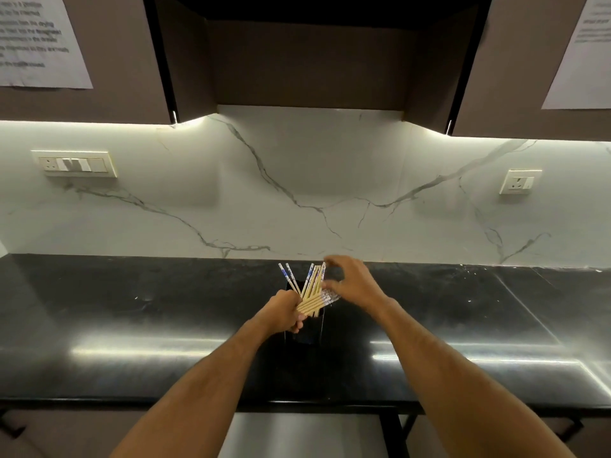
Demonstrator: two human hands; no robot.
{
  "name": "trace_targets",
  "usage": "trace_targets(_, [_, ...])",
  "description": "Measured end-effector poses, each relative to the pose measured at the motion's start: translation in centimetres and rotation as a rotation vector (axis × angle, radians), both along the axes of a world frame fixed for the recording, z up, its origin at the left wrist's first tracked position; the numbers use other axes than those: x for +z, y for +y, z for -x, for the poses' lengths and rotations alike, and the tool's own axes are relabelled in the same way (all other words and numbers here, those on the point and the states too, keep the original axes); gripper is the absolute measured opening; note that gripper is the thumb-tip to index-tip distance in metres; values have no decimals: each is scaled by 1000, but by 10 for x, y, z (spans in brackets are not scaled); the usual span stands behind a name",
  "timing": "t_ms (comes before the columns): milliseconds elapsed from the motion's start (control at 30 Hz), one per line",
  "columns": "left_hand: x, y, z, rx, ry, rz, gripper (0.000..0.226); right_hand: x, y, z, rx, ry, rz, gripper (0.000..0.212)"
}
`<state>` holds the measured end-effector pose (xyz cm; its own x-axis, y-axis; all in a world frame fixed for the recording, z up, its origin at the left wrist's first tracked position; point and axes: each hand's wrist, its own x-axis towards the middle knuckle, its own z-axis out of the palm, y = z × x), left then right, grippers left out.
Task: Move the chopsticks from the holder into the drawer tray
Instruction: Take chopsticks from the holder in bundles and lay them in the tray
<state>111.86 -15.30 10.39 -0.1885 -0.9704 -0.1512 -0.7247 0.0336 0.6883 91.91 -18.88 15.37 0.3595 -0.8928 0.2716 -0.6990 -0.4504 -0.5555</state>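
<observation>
Left cupboard sheet (39, 41): print too blurred to read | left hand (282, 314): fingers clenched round a bundle of chopsticks (312, 304), tan shafts, blue-and-white patterned ends | dark holder (305, 328) on black table (132, 325): largely hidden, more chopsticks standing inside | right hand (352, 282): fingers spread, touching their tops | right sheet (585, 51): unreadable.

Kitchen bench and wall, off-task items.
Black glossy bench (132, 325); veined white marble backsplash (297, 180); switch panel (75, 163) left, socket (520, 182) right; printed paper sheets (39, 41) on dark upper cabinets (125, 77).
</observation>
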Motion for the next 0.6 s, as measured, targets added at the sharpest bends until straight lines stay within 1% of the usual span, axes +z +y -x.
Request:
trace_targets(67, [-3,2,5,-26,-181,15,11,-3,13,-5,147,311,-68,51])
trace_targets(100, [-4,3,9,-47,-270,35,11,-8,20,-8,182,429,-79,38])
trace_targets(167, [-8,9,16,-92,-399,90,10,-20,30,-11,187,554,-62,13])
trace_targets(200, [-11,13,19,-108,-436,107,8,-26,35,-11,168,585,-55,7])
trace_targets(233, [-14,18,20,-122,-463,114,7,-32,40,-11,152,597,-54,6])
trace_targets(433, [-35,43,21,-172,-499,114,11,-61,67,-11,107,612,-61,13])
trace_targets(600, [-49,65,22,-195,-570,63,19,-79,91,-10,35,601,-111,16])
